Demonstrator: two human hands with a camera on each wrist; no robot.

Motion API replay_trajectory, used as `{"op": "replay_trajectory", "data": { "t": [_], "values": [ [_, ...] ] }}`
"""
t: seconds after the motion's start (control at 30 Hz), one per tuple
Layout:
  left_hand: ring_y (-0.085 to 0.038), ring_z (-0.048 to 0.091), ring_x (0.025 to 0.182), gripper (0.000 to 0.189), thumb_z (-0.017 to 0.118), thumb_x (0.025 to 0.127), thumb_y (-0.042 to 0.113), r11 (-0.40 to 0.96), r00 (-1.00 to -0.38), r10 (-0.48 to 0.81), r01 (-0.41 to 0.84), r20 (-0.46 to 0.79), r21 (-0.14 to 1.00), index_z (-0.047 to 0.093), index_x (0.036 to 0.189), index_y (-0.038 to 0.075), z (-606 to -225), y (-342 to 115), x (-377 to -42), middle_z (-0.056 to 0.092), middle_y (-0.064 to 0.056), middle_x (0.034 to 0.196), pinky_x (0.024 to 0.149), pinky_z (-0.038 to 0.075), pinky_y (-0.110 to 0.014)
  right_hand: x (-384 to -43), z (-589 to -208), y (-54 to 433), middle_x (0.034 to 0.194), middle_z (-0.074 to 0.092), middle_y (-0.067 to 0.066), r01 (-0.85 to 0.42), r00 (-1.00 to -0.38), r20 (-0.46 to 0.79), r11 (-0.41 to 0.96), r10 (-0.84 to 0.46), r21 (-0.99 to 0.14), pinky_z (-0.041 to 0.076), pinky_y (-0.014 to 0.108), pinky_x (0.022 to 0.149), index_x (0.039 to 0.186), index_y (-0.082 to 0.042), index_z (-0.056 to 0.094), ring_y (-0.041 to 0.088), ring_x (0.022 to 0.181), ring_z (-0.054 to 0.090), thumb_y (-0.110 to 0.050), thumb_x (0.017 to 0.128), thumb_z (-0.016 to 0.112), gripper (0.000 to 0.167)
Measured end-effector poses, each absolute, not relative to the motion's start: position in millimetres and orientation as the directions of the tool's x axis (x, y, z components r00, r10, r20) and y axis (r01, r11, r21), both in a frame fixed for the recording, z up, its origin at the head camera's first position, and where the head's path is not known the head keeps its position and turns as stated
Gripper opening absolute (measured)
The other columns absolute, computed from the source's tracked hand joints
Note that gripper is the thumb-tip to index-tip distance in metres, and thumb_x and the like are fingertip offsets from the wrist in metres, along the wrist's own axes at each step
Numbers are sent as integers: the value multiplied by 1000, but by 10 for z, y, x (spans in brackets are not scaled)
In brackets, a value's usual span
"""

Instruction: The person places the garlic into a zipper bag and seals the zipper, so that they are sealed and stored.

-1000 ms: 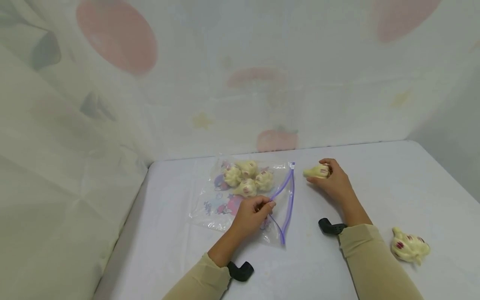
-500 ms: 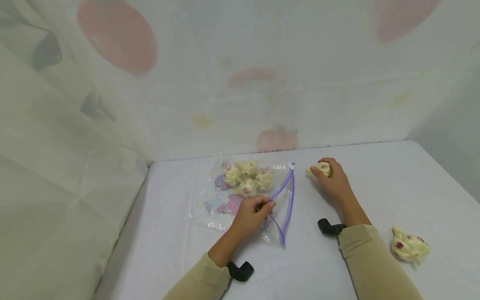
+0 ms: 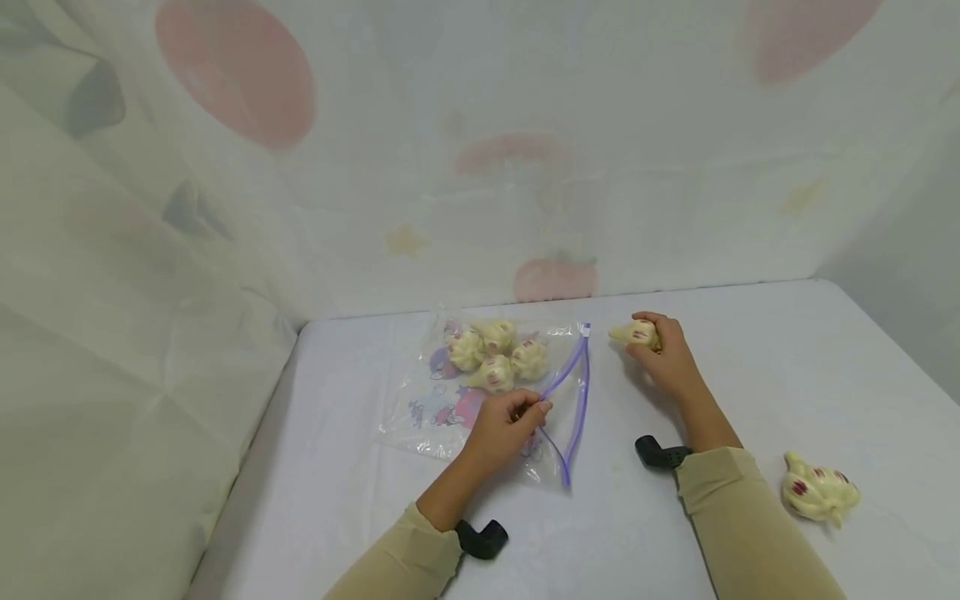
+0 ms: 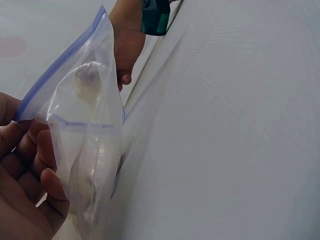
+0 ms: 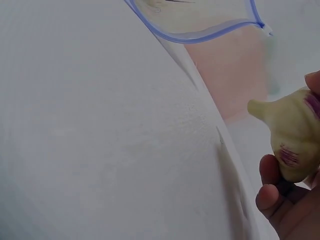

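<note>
My left hand (image 3: 501,429) pinches the purple-edged mouth of a clear zip bag (image 3: 427,442), and the left wrist view shows the bag's purple strip (image 4: 60,70) between thumb and finger. The mouth gapes toward the right. Inside the bag lie several garlic bulbs (image 3: 495,374), cream with purple streaks. To the right of the mouth, my right hand (image 3: 672,362) holds another garlic bulb (image 3: 637,333) by its round end, its stem pointing left at the bag. The right wrist view shows this held garlic bulb (image 5: 295,130) with fingers below and the thumb above.
One more garlic bulb (image 3: 819,492) lies on the white table (image 3: 585,550) at the right, beside the right sleeve. A white slider (image 3: 585,331) sits at the far end of the bag's mouth. A printed curtain (image 3: 420,167) rises behind the table.
The garlic bulb in my right hand has turned slightly in the fingers, and the thumb has shifted on it. My left hand keeps its hold on the bag's edge.
</note>
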State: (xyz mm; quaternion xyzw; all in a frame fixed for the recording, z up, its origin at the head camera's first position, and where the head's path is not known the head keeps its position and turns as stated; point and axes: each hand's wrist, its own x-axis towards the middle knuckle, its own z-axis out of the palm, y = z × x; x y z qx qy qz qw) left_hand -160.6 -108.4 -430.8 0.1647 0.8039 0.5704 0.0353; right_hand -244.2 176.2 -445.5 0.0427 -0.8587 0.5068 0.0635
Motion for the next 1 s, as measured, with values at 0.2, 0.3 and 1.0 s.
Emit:
{"op": "replay_trajectory", "data": {
  "t": [0.2,0.3,1.0],
  "values": [
    [-5,52,60,24,64,97,22,285,-945,298,223,135,932,71,94,-1,-4313,-1081,-1604,66,-8,75,54,45,-19,-2420,-4437,1746,133,46,22,-94,-992,121,464,28,-881,38,25,80,142,-6,42,22,101,44,-14,90,63,57],
    [-5,52,60,22,65,96,20,274,-946,295,217,133,937,71,95,-1,-4315,-1079,-1600,67,-13,76,54,44,-19,-2404,-4430,1739,129,49,18,-63,-994,97,452,51,-890,41,19,72,140,-7,41,19,95,46,-16,91,63,54],
    [-6,52,60,23,64,96,22,289,-942,306,233,141,928,71,92,1,-4341,-1089,-1624,64,-3,72,53,46,-20,-2387,-4443,1742,125,54,18,-75,-994,101,415,42,-907,44,20,68,141,-12,46,19,93,48,-12,93,53,49]
  ]
}}
